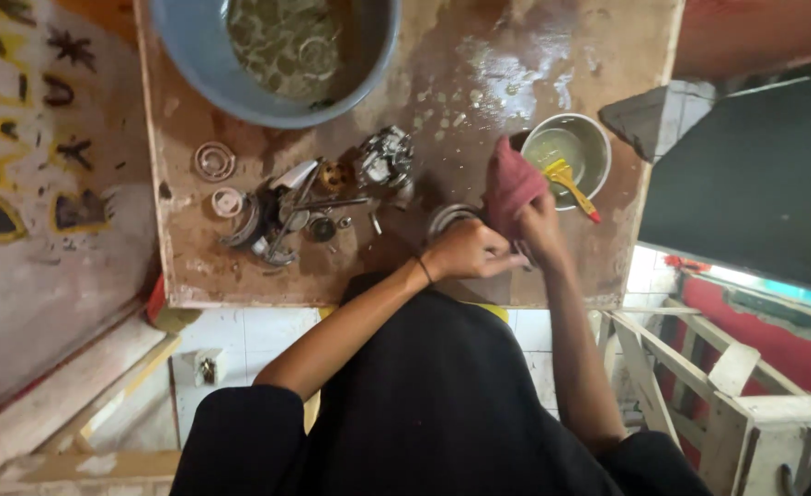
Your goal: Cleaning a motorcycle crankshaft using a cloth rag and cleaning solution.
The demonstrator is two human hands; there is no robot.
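My right hand [541, 225] grips a pink-red rag [510, 184] and presses it against a small metal part held at the near edge of the worn wooden table [240, 266]. My left hand [468, 250] closes on that small metal part [522, 258], which is mostly hidden by the fingers. A round metal ring-shaped part [447, 219] lies on the table just left of my hands.
A small steel bowl [596, 138] of yellowish liquid with a yellow brush [569, 182] stands at the right. A large blue basin [240, 83] holds murky liquid at the top. Engine parts, springs and bolts [281, 216] lie at left; a wooden frame [699, 386] stands lower right.
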